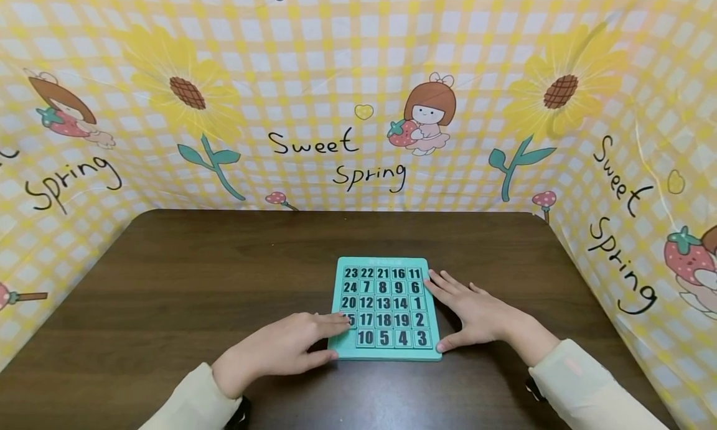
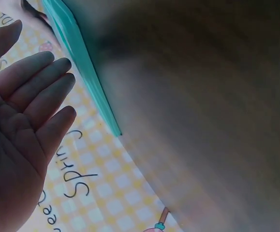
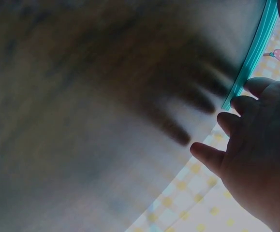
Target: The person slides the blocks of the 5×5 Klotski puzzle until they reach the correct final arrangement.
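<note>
Brown wood grain marks the surface, where the left hand reaches in from the left. Its fingers are extended and clasp nothing; their tips lie over the left end of the second-nearest row, partly covering a tile that looks like 15, with the thumb by the tray's near-left corner. If the step is to slide that tile into the gap just nearer, a light, flat, straight pull seems best; pressing hard or askew could jam it.

Slightly right of centre, the turquoise tray lies flat, filled with numbered tiles except at that near-left corner. From left to right, its far row reads 23, 22, 21, 16, 11, and the near row 10, 5, 4, 3 after the gap.

Farther right, the right hand has its fingers spread along the tray's right edge, thumb at the near-right corner, unclenched; steady, gentle bracing there should limit skidding.
</note>
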### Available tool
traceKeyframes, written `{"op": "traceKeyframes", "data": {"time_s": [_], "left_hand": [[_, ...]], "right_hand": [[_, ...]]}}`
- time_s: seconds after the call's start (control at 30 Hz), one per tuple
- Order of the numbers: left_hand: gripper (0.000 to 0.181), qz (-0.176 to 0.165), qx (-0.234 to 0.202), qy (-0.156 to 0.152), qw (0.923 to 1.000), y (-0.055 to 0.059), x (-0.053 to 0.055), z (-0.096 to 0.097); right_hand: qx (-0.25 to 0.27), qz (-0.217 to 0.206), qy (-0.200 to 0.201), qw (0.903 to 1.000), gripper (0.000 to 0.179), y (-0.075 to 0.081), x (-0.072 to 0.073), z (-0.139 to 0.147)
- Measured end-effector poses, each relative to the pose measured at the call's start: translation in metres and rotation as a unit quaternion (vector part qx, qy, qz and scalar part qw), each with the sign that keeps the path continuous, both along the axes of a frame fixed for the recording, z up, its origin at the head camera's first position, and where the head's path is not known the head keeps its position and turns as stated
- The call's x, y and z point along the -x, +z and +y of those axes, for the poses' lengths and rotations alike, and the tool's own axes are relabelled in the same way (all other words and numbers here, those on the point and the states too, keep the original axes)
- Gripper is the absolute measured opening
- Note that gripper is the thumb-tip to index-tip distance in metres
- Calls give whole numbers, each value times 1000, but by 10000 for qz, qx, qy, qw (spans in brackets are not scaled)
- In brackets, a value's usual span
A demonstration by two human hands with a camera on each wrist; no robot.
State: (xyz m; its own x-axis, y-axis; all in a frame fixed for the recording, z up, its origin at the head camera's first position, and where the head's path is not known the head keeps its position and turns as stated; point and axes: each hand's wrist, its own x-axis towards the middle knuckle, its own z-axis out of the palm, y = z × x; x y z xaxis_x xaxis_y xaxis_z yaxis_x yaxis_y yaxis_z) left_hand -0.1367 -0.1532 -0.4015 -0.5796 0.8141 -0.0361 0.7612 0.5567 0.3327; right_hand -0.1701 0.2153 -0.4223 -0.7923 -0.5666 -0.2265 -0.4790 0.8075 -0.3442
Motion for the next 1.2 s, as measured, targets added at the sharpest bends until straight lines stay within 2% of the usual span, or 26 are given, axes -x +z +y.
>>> {"op": "traceKeyframes", "data": {"time_s": [0.2,0.43,0.87,1.2], "left_hand": [[45,-95,-83,98,9999,-2,5,-3],[45,-171,-57,166,9997,-5,4,-3],[41,-406,-71,71,9991,-1,-9,-3],[40,-336,-188,-18,9993,-1,-15,-4]], "right_hand": [[-7,25,-1,10000,118,0,0,1],[-3,11,-21,10000,118,-1,-1,0],[-5,8,-3,10000,118,0,-1,0],[-11,68,46,10000,119,-1,0,1]]}}
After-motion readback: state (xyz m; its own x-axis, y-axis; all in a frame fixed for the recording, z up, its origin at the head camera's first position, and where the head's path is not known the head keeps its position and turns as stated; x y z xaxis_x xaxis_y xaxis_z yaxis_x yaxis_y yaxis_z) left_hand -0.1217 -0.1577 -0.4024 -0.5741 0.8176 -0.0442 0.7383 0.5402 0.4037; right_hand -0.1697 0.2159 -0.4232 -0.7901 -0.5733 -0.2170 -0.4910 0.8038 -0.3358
